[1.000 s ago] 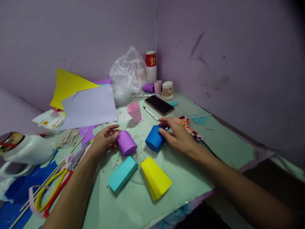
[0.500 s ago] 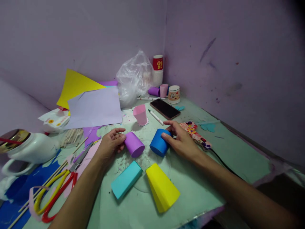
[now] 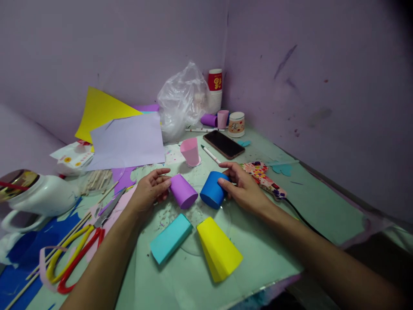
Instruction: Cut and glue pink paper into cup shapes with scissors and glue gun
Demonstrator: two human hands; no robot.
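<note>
A: What stood at the far left?

B: A white mug [image 3: 53,196], well left of the left hand. Scissors [image 3: 103,217] with one yellow and one red handle lay alongside the left forearm.

A: And the left hand [image 3: 150,189] itself?

B: It pinched a purple paper form [image 3: 183,191] by its left side, thumb at the edge, some fingers partly hidden. A turquoise paper form [image 3: 171,239] lay on the desk [image 3: 264,254], nearer the wearer than that hand.

A: What filled the space between the hands?

B: The purple form tilted toward a blue paper form [image 3: 213,190], the two just apart. Beyond both hands stood a pink paper form [image 3: 190,151]; on the near side lay a yellow paper form [image 3: 217,249].

A: And on the right?

B: The right hand [image 3: 243,189] gripped the blue form, thumb across its top, fingers behind. A phone [image 3: 224,144] lay beyond that hand; a flower-patterned tool [image 3: 258,170] with a black cord lay just past it.
</note>
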